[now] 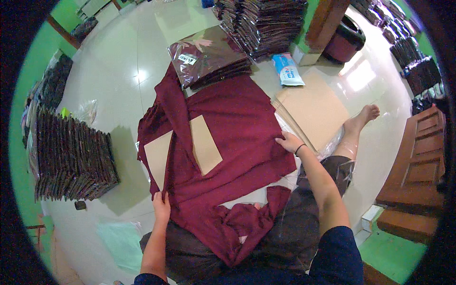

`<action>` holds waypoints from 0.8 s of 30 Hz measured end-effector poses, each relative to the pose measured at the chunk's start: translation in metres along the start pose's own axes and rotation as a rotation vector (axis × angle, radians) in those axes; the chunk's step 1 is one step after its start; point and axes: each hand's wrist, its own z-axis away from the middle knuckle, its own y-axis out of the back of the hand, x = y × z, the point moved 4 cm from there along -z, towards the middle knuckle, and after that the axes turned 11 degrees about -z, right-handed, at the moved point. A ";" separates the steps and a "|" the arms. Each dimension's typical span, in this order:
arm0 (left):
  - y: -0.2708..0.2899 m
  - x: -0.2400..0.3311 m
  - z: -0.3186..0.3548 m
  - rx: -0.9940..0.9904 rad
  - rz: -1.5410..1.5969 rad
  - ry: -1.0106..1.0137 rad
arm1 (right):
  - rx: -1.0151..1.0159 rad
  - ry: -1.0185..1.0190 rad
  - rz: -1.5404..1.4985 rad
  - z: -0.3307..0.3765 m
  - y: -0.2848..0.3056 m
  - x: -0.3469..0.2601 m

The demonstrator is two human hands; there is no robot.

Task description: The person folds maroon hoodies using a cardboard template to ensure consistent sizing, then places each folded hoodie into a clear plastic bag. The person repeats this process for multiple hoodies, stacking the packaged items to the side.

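With my left hand (pixel 161 204) I'm pinching the maroon garment (pixel 242 118) below the beige card (pixel 207 146), with my right hand (pixel 290 143) right of it; the garment is lying under and across that card, a wrapped stack (pixel 76 156) is standing to the card's left

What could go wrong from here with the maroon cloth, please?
The card lies on the cloth, partly under a fold, so it could slip askew if the left hand or right hand tugs an edge. The cloth's near part is bunched and may crease. Its far edge seems to meet the bagged stack, so pulling might disturb that.
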 end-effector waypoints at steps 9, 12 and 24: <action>0.038 0.033 0.004 -0.103 -0.317 0.166 | 0.251 -0.055 0.509 0.061 0.027 -0.039; 0.043 0.038 0.027 -0.127 -0.320 0.079 | 0.323 -0.038 0.561 0.084 0.041 -0.031; 0.008 0.044 0.011 -0.062 0.171 0.021 | 0.216 0.643 0.469 0.013 -0.040 -0.085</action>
